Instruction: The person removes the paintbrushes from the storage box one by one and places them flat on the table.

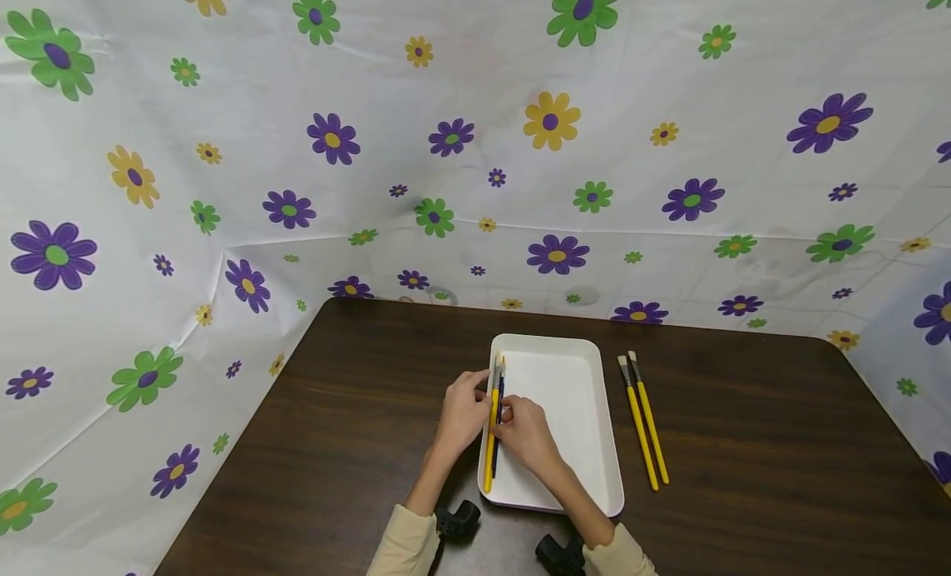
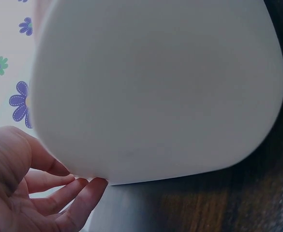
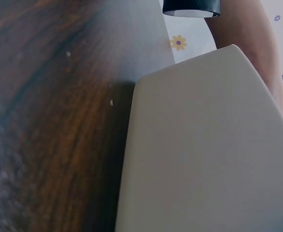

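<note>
**Two hands over paintbrushes in a white tray**

A dark brown wood-grain table (image 1: 743,427) with rounded corners stands against a white sheet (image 1: 639,258), creased and printed with purple, green and yellow flowers. On it sits a shallow, smooth white tray (image 1: 565,427), rectangular with rounded corners. A yellow-handled paintbrush (image 1: 490,448) and a slimmer dark blue paintbrush (image 1: 495,465) lie side by side along its left wall. The right hand (image 1: 526,434), fingers curled, pinches the dark blue one. The left hand (image 1: 462,411) touches the tray's left edge beside the yellow handle; whether it grips anything, I cannot tell. Right of the tray, two pale-bristled yellow brushes (image 1: 640,427) lie nearly parallel on the wood. Cream sleeves (image 1: 404,543) are cut off below. In both wrist views the tray's outer wall hides the brushes; the right one hides the right fingertips too.
</note>
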`<act>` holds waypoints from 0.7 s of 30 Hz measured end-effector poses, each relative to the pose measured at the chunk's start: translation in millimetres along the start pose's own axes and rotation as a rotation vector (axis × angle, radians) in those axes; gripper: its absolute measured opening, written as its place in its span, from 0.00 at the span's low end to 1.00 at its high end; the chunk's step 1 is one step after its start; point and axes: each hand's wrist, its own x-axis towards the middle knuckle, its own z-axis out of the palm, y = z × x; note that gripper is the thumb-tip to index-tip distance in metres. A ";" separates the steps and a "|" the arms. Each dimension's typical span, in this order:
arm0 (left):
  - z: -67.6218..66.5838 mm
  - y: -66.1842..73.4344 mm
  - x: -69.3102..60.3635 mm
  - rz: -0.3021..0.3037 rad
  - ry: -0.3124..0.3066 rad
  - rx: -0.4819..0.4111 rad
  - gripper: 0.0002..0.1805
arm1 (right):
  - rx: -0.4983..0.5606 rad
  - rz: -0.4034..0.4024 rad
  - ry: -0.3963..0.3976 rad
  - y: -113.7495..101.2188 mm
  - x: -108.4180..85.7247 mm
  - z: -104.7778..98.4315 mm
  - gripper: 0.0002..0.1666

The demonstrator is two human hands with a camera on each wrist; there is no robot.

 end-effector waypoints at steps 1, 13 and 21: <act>0.1 -0.1 -0.1 0.003 0.001 0.001 0.23 | 0.001 -0.001 -0.001 0.1 0.2 -0.1 0.22; -0.4 -0.7 -1.2 0.016 -0.004 -0.010 0.24 | -0.003 -0.035 0.018 -0.6 -0.7 1.7 0.23; -0.3 -0.2 -1.5 0.015 -0.004 -0.006 0.23 | 0.058 0.020 0.008 -2.0 -0.2 2.1 0.24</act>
